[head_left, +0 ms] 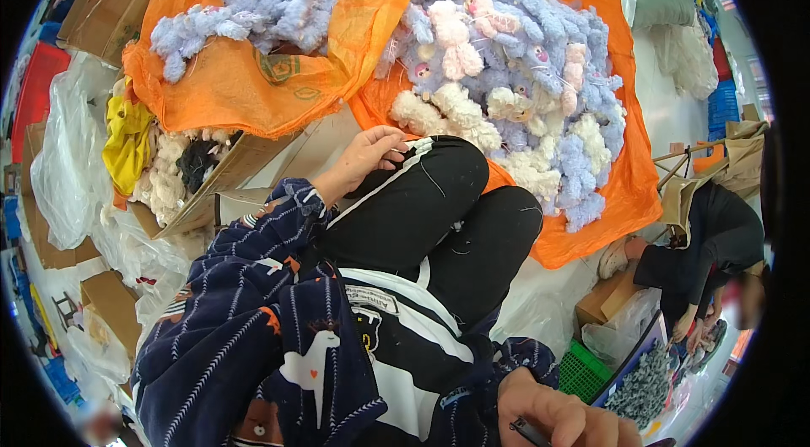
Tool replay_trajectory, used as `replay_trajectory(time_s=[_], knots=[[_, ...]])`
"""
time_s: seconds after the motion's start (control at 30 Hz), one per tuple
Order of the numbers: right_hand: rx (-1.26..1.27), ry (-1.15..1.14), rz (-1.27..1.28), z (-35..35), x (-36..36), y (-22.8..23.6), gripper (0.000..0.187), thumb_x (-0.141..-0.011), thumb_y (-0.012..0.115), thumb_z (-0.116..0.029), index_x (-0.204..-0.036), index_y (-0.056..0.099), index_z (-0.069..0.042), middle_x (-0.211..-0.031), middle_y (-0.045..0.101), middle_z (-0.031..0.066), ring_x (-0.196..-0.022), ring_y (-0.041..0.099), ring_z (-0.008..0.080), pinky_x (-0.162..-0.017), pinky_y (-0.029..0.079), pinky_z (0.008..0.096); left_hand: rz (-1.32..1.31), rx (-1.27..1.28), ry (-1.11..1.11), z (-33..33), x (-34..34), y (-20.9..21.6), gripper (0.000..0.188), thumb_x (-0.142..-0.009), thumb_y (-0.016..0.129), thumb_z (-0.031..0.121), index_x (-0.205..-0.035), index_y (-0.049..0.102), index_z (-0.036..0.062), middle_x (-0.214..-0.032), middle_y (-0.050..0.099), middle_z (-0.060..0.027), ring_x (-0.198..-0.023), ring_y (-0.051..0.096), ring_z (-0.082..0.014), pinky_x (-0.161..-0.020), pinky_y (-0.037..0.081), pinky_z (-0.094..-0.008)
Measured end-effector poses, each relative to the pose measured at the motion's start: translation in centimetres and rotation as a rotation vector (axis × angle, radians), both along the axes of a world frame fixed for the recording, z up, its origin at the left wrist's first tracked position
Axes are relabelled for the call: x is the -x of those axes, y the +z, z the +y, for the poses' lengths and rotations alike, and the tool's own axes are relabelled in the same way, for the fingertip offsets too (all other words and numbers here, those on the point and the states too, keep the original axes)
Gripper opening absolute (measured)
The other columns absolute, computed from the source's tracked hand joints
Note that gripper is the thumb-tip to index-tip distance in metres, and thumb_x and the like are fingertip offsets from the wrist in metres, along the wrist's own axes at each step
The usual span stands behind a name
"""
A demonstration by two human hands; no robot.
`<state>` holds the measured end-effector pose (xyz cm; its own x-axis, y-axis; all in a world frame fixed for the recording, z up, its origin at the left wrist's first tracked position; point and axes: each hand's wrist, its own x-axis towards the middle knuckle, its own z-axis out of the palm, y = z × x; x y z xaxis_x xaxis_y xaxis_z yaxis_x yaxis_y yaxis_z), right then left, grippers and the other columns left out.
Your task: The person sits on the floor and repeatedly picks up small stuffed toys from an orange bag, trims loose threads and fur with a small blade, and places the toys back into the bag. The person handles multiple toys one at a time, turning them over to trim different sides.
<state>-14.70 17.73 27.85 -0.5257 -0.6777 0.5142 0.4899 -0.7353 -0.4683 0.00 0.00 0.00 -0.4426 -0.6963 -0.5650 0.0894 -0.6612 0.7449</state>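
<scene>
My left hand (368,162) rests over my left thigh by the knee, its thumb and fingers pinched together. Whatever lies between those fingertips is too small to make out. A pale loose thread (433,177) trails on the black trouser leg beside it. Low in the picture, my right hand (553,415) is bent around a slim black object (529,431), partly cut off by the lower edge. Beyond my knees, fluffy plush toys in blue (540,67), pink (456,40) and cream (462,115) are heaped on an orange woven sack (629,185).
Another orange sack (228,84) at the far left bears more blue plush pieces (278,4). Below it stands a cardboard box (215,185) with cream plush and yellow cloth (126,139). At right a person (709,236) bends over grey plush pieces (645,384), near a green crate (584,371).
</scene>
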Motion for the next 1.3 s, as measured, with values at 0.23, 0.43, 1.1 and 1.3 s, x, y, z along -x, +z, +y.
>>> replay_trajectory(time_s=[0.23, 0.43, 1.1, 1.3], knots=[[0.056, 0.043, -0.050, -2.3, 0.4, -0.6, 0.015, -0.083, 0.053, -0.003, -0.075, 0.059, -0.015, -0.072, 0.058, -0.0080, -0.067, 0.056, 0.0028, -0.064, 0.040, 0.0255, -0.102, 0.145, 0.036, -1.2, 0.2, -1.7, 0.021, -0.092, 0.054, 0.022, -0.106, 0.057, 0.0069, -0.092, 0.061, -0.0020, -0.078, 0.058, -0.0086, -0.067, 0.047, -0.0217], [-0.156, 0.299, 0.312, -2.0, 5.0, -2.2, 0.009, -0.083, 0.057, -0.018, -0.080, 0.060, -0.010, -0.078, 0.061, -0.0010, -0.068, 0.058, 0.0153, -0.068, 0.040, 0.0369, -0.555, 0.752, 0.704, -7.7, -16.2, -2.1, 0.015, -0.088, 0.056, 0.012, -0.100, 0.058, 0.0034, -0.087, 0.058, -0.0038, -0.074, 0.055, -0.0112, -0.066, 0.046, -0.0250], [-0.905, -0.294, 0.510, -2.8, 5.3, -12.4, 0.036, -0.098, 0.036, -0.034, -0.097, 0.052, -0.002, -0.064, 0.053, 0.0088, -0.045, 0.046, 0.0111, -0.047, 0.042, 0.0243, -0.410, 0.900, 1.131, -22.5, -35.7, 11.2, 0.031, -0.089, 0.044, 0.017, -0.116, 0.053, 0.0040, -0.083, 0.055, -0.0024, -0.070, 0.053, -0.0112, -0.058, 0.044, -0.0251], [-0.808, -0.262, 0.511, -1.9, 5.2, -11.8, 0.034, -0.099, 0.034, -0.030, -0.100, 0.053, -0.002, -0.064, 0.053, 0.0098, -0.045, 0.046, 0.0115, -0.048, 0.043, 0.0242, -0.408, 1.097, 1.165, -23.2, -36.3, 18.2, 0.030, -0.088, 0.044, 0.015, -0.114, 0.056, 0.0045, -0.067, 0.050, 0.0022, -0.054, 0.046, -0.0066, -0.047, 0.039, -0.0225]])
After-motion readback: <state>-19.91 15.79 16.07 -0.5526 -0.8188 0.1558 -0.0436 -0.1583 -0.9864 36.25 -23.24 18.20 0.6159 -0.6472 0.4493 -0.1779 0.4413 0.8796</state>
